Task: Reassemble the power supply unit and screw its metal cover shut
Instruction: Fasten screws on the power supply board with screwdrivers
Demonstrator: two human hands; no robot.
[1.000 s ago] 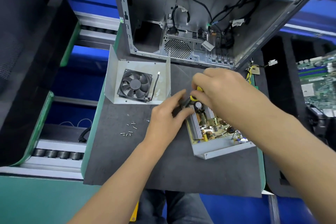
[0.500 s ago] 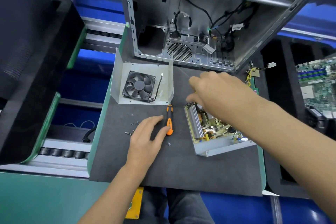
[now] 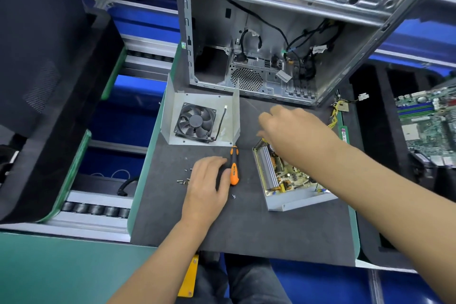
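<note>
Here our left hand [image 3: 209, 180] rests relaxed beside the screwdriver [image 3: 234, 168], loose screws [image 3: 183, 177] near; our right hand [image 3: 291, 128], fingers loosely curled, hovers above the open power supply [image 3: 283, 177], the fan cover [image 3: 199, 118] apart.

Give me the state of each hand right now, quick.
Left hand: open, fingers resting on the mat beside the orange screwdriver, not gripping it.
Right hand: blurred above the power supply board; cannot tell whether it holds anything.

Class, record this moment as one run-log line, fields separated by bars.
left hand rests beside screwdriver | right hand hovers above open power supply | fan cover off | loose screws on mat
</note>
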